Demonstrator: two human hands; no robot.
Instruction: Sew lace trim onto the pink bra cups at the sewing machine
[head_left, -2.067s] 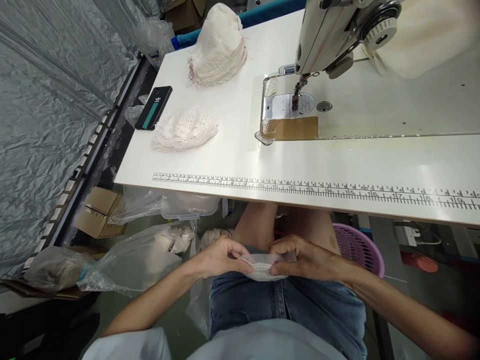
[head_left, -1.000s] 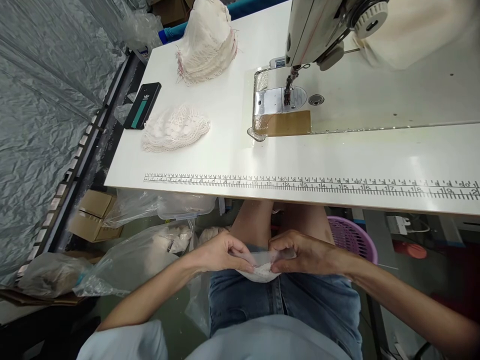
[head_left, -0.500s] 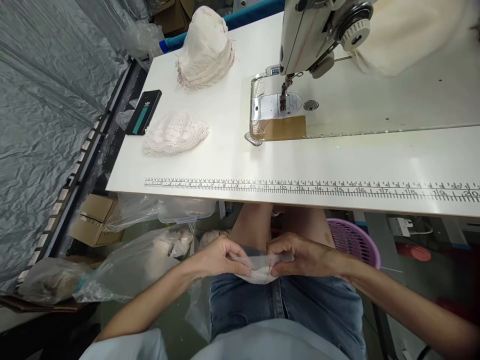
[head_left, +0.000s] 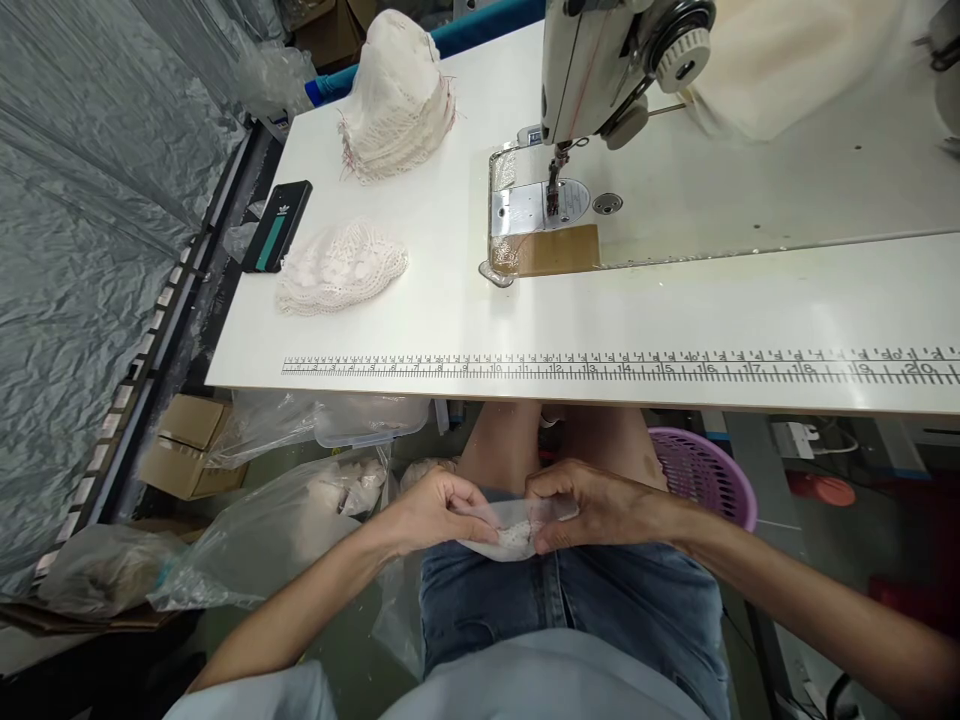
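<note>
Over my lap, a small piece of sheer white fabric point(head_left: 513, 541) with a lacy patch is stretched between both hands. My left hand point(head_left: 442, 512) pinches its left side between thumb and fingers. At the other side my right hand point(head_left: 574, 508) grips the edge, thumb below and curled fingers above. On the table, a white lace piece point(head_left: 343, 267) lies flat near the left end. Behind it stands a stack of cream lace caps point(head_left: 397, 98) with loose reddish threads along the rim.
A sewing machine point(head_left: 592, 75) stands on the white table point(head_left: 435, 320), whose front edge carries a printed ruler point(head_left: 600, 368). A black phone point(head_left: 277, 227) lies at the left edge. Below are a purple basket point(head_left: 705, 478), a cardboard box point(head_left: 187, 447) and plastic bags point(head_left: 262, 530).
The view has shifted slightly, so the table and machine appear a little further left. Both hands keep their hold on the sheer fabric, which has tilted slightly.
</note>
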